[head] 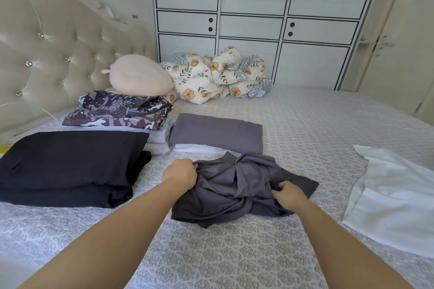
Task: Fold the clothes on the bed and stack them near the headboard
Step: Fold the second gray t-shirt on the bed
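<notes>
At frame centre, the left hand (180, 172) and right hand (290, 196) are gripping the crumpled grey garment (237, 185), fingers curled tightly into it. The garment is lying on the bed (234, 253), long axis running left to right.

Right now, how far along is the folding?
Done: folded black clothes, a patterned pile and a folded grey piece sit toward the headboard. In hand: left hand and right hand grip a crumpled grey garment. Left: the white garment, unfolded.
</notes>
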